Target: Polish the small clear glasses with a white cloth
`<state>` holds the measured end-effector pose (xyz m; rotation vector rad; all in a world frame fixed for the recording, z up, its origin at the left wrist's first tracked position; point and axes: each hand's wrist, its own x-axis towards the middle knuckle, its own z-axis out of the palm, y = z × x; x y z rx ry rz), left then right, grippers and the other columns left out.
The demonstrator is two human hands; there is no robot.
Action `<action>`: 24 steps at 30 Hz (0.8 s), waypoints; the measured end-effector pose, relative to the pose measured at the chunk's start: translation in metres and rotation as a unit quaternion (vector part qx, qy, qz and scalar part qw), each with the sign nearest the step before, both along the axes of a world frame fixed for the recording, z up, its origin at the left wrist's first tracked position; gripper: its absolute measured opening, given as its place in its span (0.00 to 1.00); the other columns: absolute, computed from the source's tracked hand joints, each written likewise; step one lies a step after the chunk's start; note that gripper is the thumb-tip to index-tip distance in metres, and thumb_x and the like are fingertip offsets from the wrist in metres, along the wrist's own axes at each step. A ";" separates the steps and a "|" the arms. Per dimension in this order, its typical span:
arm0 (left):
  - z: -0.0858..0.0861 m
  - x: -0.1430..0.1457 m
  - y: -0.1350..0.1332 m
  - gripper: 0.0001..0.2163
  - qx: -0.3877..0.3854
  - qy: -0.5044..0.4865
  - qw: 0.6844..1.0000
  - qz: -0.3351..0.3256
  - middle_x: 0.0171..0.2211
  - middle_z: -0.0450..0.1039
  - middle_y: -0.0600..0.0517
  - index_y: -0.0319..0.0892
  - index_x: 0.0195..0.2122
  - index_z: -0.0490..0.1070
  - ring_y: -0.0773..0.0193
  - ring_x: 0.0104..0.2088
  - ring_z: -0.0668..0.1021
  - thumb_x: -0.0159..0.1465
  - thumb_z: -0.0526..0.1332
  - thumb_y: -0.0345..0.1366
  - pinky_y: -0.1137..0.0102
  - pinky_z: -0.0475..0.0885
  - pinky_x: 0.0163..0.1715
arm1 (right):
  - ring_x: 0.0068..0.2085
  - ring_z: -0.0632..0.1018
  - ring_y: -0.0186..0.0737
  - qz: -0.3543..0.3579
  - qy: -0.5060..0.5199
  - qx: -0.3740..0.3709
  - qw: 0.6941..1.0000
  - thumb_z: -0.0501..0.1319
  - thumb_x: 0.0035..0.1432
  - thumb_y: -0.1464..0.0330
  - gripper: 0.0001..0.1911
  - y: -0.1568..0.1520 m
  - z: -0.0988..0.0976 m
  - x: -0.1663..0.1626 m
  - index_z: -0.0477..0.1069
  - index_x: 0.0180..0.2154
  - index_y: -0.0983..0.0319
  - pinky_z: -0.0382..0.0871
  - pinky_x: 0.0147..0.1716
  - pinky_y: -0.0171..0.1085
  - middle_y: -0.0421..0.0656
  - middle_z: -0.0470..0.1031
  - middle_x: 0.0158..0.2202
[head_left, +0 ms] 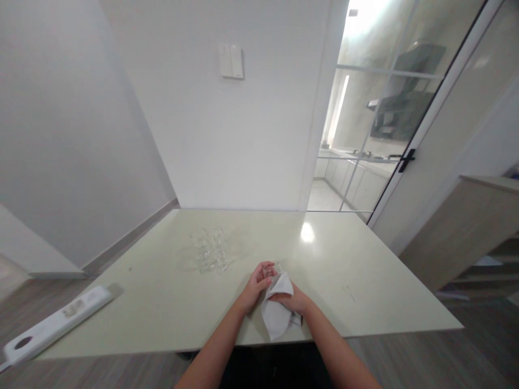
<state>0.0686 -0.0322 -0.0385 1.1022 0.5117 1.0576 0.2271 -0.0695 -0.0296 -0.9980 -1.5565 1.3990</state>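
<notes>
A small clear glass cup [268, 269] is in my left hand [254, 283], whose fingers curl round it near the front middle of the table. My right hand [299, 300] is closed on a white cloth [276, 320], which it presses against the cup. One end of the cloth drapes down towards the table's front edge; part of the cup is hidden by fingers and cloth. Farther off to the left, several clear glass cups [211, 253] with handles stand close together.
Everything rests on a pale glossy table [154, 302] pushed against a white wall. A white power strip [60, 321] lies across its left front corner. To the right are a glass door [365, 108] with a black handle and a wooden shelf unit [466, 232].
</notes>
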 end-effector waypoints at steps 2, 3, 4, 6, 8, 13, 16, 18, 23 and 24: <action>0.000 0.001 0.000 0.26 -0.010 -0.020 1.000 -0.015 0.42 0.76 0.45 0.42 0.52 0.67 0.57 0.40 0.77 0.53 0.68 0.46 0.65 0.69 0.41 | 0.48 0.75 0.46 -0.021 -0.001 -0.008 1.000 0.68 0.46 0.66 0.22 -0.001 -0.001 0.000 0.72 0.45 0.59 0.66 0.54 0.45 0.43 0.77 0.46; 0.000 0.001 0.000 0.27 -0.012 -0.027 0.999 -0.019 0.43 0.76 0.43 0.42 0.52 0.66 0.56 0.41 0.77 0.54 0.68 0.46 0.64 0.69 0.42 | 0.48 0.76 0.46 -0.031 -0.002 -0.014 0.999 0.68 0.45 0.66 0.22 -0.001 -0.001 0.001 0.72 0.45 0.59 0.66 0.53 0.45 0.44 0.77 0.46; 0.000 0.001 0.000 0.27 -0.009 -0.031 0.999 -0.020 0.44 0.75 0.43 0.42 0.52 0.66 0.55 0.42 0.77 0.54 0.68 0.47 0.64 0.69 0.42 | 0.47 0.76 0.46 -0.036 -0.001 -0.016 0.999 0.68 0.45 0.66 0.23 -0.001 -0.002 0.001 0.72 0.45 0.59 0.67 0.53 0.45 0.44 0.77 0.46; 0.002 0.002 -0.001 0.28 0.007 -0.022 1.000 -0.012 0.45 0.75 0.43 0.42 0.50 0.67 0.55 0.44 0.77 0.51 0.70 0.45 0.64 0.68 0.44 | 0.48 0.76 0.47 -0.035 -0.001 -0.015 0.999 0.69 0.44 0.65 0.23 -0.001 -0.002 0.001 0.72 0.45 0.59 0.66 0.53 0.46 0.44 0.77 0.46; 0.003 0.001 -0.002 0.25 0.018 0.004 1.000 -0.003 0.44 0.75 0.45 0.41 0.47 0.69 0.56 0.44 0.76 0.49 0.72 0.43 0.65 0.68 0.45 | 0.49 0.75 0.47 -0.028 -0.002 -0.012 1.000 0.69 0.44 0.65 0.23 -0.001 -0.002 0.001 0.73 0.45 0.58 0.65 0.54 0.47 0.44 0.77 0.47; 0.004 0.001 -0.002 0.22 -0.003 0.013 1.000 0.018 0.43 0.76 0.45 0.41 0.46 0.71 0.56 0.43 0.77 0.52 0.70 0.45 0.64 0.69 0.46 | 0.45 0.77 0.46 -0.064 0.038 -0.080 0.994 0.70 0.42 0.61 0.20 0.002 -0.007 0.000 0.75 0.40 0.58 0.68 0.51 0.46 0.42 0.79 0.40; 0.003 0.001 -0.002 0.21 -0.038 -0.022 0.998 0.045 0.44 0.76 0.46 0.41 0.46 0.72 0.57 0.43 0.78 0.54 0.68 0.46 0.64 0.69 0.47 | 0.38 0.79 0.44 -0.087 0.111 -0.160 0.977 0.71 0.39 0.57 0.21 0.005 -0.013 -0.001 0.76 0.35 0.60 0.71 0.43 0.43 0.42 0.80 0.35; 0.004 0.001 -0.002 0.21 -0.064 -0.049 0.995 0.059 0.45 0.76 0.46 0.42 0.47 0.72 0.58 0.45 0.77 0.55 0.68 0.46 0.65 0.69 0.48 | 0.35 0.79 0.42 -0.103 0.172 -0.193 0.961 0.72 0.37 0.57 0.23 0.008 -0.014 -0.001 0.76 0.35 0.62 0.72 0.40 0.41 0.42 0.80 0.33; 0.008 -0.010 0.004 0.23 -0.099 -0.114 0.986 0.073 0.51 0.73 0.47 0.45 0.51 0.71 0.60 0.48 0.76 0.58 0.65 0.49 0.66 0.68 0.50 | 0.31 0.79 0.39 -0.193 0.297 -0.216 0.910 0.73 0.39 0.58 0.23 0.015 -0.005 0.004 0.75 0.37 0.62 0.72 0.37 0.38 0.41 0.80 0.31; 0.009 -0.013 0.005 0.23 -0.103 -0.127 0.984 0.074 0.53 0.72 0.48 0.46 0.52 0.70 0.61 0.48 0.76 0.58 0.64 0.50 0.66 0.68 0.50 | 0.31 0.79 0.39 -0.220 0.317 -0.213 0.898 0.72 0.40 0.57 0.23 0.017 -0.003 0.006 0.75 0.38 0.61 0.72 0.36 0.38 0.40 0.80 0.30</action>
